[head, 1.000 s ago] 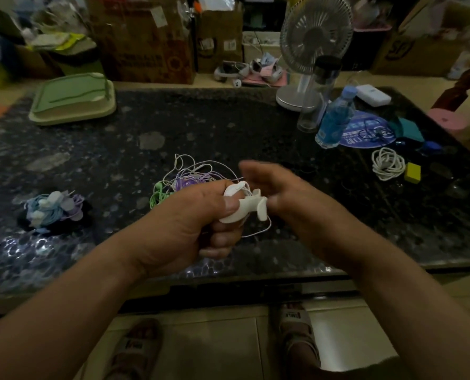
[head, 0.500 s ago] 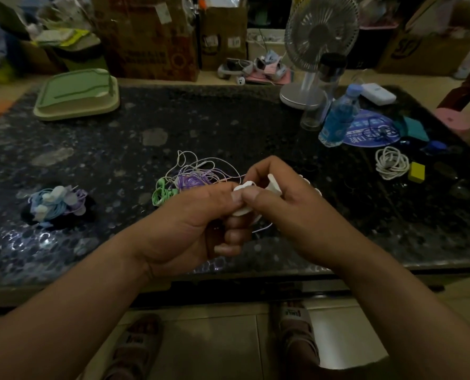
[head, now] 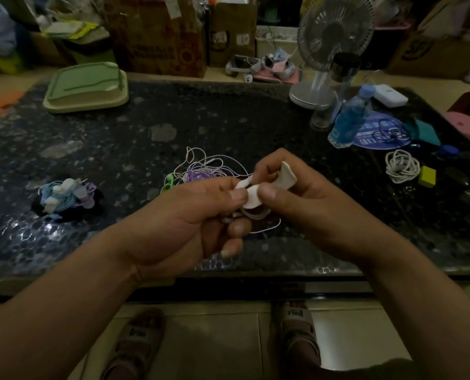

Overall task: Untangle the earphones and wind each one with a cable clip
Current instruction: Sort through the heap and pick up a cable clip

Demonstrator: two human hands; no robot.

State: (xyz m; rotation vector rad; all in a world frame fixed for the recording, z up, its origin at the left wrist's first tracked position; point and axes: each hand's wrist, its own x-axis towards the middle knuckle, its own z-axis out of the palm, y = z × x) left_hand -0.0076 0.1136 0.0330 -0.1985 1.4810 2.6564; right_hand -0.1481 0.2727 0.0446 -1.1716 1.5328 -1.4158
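Note:
My left hand (head: pixel 190 215) grips a small coil of white earphone cable (head: pixel 255 213) in its curled fingers, and its thumb presses one end of a white cable clip (head: pixel 269 185). My right hand (head: pixel 296 196) pinches the same clip from the right, its wide flap sticking up between the fingers. A loose end of white cable (head: pixel 269 229) trails below the hands. Just behind them a tangle of white, purple and green earphones (head: pixel 201 174) lies on the dark stone table (head: pixel 228 127). At the left sits a pile of wound earphones with clips (head: pixel 63 196).
A green lidded tray (head: pixel 85 89) lies at the far left. A desk fan (head: pixel 335 37), a clear tumbler (head: pixel 335 91) and a blue bottle (head: pixel 351 119) stand at the far right. A coiled white cable (head: pixel 402 165) and a yellow block (head: pixel 427 176) lie at the right. Boxes crowd the floor behind.
My right hand came in from an open pose and closed on the white clip. Both hands now hold it together, and its flap has been turned upward.

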